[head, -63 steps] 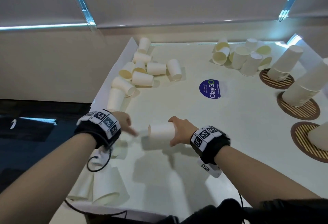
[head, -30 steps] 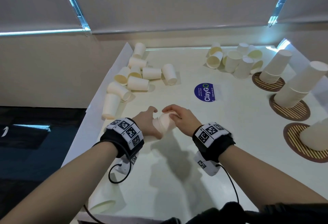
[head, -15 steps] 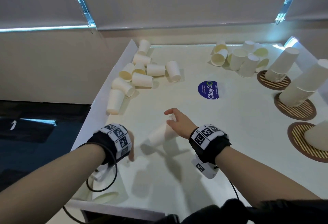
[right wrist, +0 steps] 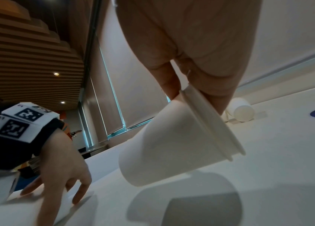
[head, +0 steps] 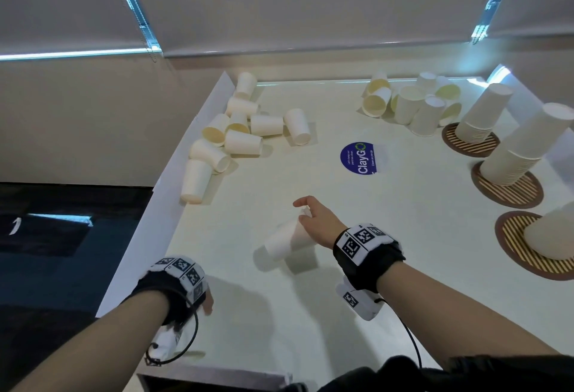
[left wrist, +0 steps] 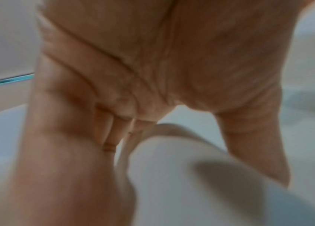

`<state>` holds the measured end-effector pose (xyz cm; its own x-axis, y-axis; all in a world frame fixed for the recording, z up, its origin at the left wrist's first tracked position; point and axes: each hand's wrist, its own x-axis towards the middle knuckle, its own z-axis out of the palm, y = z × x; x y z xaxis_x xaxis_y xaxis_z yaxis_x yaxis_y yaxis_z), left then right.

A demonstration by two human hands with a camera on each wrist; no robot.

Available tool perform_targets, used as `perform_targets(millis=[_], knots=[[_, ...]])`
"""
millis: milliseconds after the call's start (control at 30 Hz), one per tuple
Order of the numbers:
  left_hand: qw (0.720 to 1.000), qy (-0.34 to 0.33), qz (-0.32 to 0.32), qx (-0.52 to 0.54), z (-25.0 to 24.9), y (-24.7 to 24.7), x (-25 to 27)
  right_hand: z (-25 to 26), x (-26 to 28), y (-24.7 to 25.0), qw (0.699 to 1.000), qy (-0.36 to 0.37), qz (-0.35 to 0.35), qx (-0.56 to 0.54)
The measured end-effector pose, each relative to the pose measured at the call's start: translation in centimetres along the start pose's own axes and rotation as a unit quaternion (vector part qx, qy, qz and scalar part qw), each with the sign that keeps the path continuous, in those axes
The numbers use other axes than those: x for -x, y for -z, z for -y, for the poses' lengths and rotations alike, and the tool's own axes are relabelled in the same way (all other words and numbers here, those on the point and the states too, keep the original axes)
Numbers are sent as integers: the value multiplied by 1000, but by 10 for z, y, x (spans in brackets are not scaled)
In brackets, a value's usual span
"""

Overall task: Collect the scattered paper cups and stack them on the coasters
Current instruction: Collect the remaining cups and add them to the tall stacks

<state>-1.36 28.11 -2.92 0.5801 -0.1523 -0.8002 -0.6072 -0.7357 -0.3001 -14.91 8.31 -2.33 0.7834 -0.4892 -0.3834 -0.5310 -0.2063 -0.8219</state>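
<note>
My right hand (head: 316, 221) pinches the rim of nested paper cups (right wrist: 172, 143) above the counter (head: 403, 236) (ClayGo sticker (head: 362, 158) beyond), while only the wrist views show my left hand (right wrist: 64, 172) fingers spread onto a fallen cup (left wrist: 182, 175).

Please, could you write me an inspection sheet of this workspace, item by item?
Surface: white table, with a white border along its left side.
Job's things: loose white paper cups lie in a far-left group and a far-right group; three upside-down cup stacks stand on brown striped round coasters at the right.
Clutter: round blue ClayGo sticker on the table.
Hands: right hand holds tilted nested cups by the rim, above the table; left hand rests on a lying cup near the near-left edge.
Cables: a black cable hangs from each marker-printed wristband.
Surroundings: closed pale roller blinds behind; dark floor at the left.
</note>
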Motion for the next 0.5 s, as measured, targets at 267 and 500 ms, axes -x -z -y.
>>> perform_targets(millis=[267, 500], knots=[[903, 1, -156, 401, -18, 66, -1, -6, -11, 4, 997, -19, -60, -44], [761, -182, -46, 620, -45, 77, 4, -1, -17, -4, 970, -24, -97, -222]])
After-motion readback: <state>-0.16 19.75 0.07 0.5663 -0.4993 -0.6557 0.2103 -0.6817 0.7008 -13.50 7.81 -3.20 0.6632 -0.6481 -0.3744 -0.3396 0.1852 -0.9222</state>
